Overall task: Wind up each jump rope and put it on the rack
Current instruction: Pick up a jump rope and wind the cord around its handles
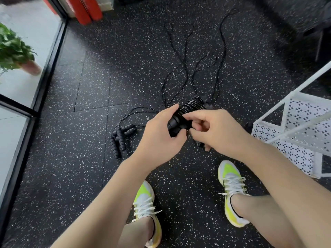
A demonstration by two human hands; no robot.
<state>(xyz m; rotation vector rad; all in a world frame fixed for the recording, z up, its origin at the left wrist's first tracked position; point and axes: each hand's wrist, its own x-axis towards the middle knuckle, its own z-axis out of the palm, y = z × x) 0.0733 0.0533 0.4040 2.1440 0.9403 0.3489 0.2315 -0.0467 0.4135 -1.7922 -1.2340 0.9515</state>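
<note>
A black jump rope (186, 113) is sitting in the person's two hands, in the middle of the view, up above the floor. Its cord is wrapped in tight rings around the handles, so it is looking like one fat bundle. The left hand (159, 133) is curling around the lower end of the bundle, with the thumb lying along the top. The right hand (213, 129) is pinching the bundle from the other side, with its fingers bent in close.

More black cords (186, 68) are lying loose on the floor past the hands, wiggling away in long lines. To the left of the hands, four bumpy black handles (120, 138) are lying together in a little pile on the floor.

A white rack (300, 129) with tiny holes in it is standing at the right, near the right hand. The floor (80, 158) is black with white specks. The person's two shoes (232, 192) are yellow and white, and they are standing on the floor below the hands. A green plant (14, 49) in a pot is sitting far off at the left, behind glass. Something red (86, 9) is standing at the top.
</note>
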